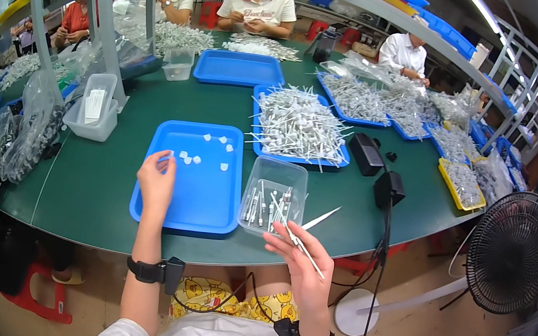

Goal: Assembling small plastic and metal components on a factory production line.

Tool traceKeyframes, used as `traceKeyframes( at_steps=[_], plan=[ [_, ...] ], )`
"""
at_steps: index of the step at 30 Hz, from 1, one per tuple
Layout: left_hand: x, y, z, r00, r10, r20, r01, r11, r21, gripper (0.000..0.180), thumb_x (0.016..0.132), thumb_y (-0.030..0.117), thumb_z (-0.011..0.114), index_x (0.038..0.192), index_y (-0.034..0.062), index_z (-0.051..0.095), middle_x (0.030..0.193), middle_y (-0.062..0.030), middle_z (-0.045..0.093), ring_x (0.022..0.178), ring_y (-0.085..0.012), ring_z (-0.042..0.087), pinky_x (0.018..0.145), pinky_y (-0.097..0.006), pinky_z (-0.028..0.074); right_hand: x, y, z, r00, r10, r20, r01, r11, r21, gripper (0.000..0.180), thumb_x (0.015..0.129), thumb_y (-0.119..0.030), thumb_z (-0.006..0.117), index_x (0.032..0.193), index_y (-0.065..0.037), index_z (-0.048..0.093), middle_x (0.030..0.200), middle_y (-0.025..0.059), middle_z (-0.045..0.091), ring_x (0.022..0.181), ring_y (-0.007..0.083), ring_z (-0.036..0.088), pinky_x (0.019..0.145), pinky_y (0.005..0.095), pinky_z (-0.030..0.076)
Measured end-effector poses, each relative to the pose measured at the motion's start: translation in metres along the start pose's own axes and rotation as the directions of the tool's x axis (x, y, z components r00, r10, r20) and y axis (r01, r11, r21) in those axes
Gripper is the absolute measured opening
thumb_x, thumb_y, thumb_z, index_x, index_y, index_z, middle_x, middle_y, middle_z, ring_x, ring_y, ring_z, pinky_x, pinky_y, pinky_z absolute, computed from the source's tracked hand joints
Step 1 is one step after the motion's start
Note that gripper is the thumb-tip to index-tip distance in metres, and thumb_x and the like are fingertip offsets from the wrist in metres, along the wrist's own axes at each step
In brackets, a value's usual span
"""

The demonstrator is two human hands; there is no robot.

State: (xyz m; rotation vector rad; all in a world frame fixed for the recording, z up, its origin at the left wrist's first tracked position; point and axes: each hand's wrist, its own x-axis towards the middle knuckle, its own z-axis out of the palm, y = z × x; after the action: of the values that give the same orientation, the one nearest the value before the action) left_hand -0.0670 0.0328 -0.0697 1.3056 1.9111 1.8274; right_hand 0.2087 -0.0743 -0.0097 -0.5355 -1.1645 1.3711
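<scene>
My left hand (155, 182) is over the blue tray (206, 211), its fingertips pinched together; whatever they may hold is too small to make out. Beside them, several small whitish translucent caps (188, 159) lie scattered in the tray. In my right hand (307, 262) is a thin white stick (309, 254), slanting across the fingers. That hand is at the near right corner of a clear plastic box (278, 176) containing several white-and-dark slim parts (261, 207). A white pointed piece (322, 217) shows just past the right fingers; whether they touch it I cannot tell.
Behind the box, a blue tray is heaped with white sticks (298, 120). Black power adapters (389, 187) with hanging cables stand to its right. An unfilled blue tray (239, 68) lies farther back. Clear tubs (95, 116) stand left, a black fan (509, 252) right. Co-workers sit across the table.
</scene>
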Motion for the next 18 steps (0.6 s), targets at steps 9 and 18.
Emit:
traceKeyframes(
  at_steps=[9, 18],
  plan=[
    [-0.039, 0.062, -0.035, 0.991, -0.132, 0.009, 0.111, 0.792, -0.601, 0.012, 0.077, 0.002, 0.061, 0.086, -0.0022, 0.054, 0.084, -0.0073, 0.058, 0.076, -0.0121, 0.057, 0.07, -0.023, 0.046, -0.001, 0.001, -0.036, 0.994, -0.088, -0.062, 0.083, 0.992, -0.092, 0.032, 0.089, -0.013, 0.034, 0.11, 0.01, 0.044, 0.102, 0.0284, 0.055, 0.096, 0.0383, 0.056, 0.086, 0.0455, 0.044],
    [-0.104, 0.106, -0.036, 0.967, -0.169, 0.193, 0.256, 0.617, -0.744, 0.012, 0.075, -0.006, 0.058, 0.085, -0.0015, 0.053, 0.091, -0.0105, 0.056, 0.082, -0.0144, 0.057, 0.075, -0.026, 0.047, 0.013, -0.002, -0.047, 0.998, -0.049, 0.025, 0.044, 0.987, 0.155, 0.028, 0.087, -0.012, 0.042, 0.1, 0.011, 0.053, 0.093, 0.0268, 0.058, 0.089, 0.0389, 0.058, 0.082, 0.0466, 0.045]
  ],
)
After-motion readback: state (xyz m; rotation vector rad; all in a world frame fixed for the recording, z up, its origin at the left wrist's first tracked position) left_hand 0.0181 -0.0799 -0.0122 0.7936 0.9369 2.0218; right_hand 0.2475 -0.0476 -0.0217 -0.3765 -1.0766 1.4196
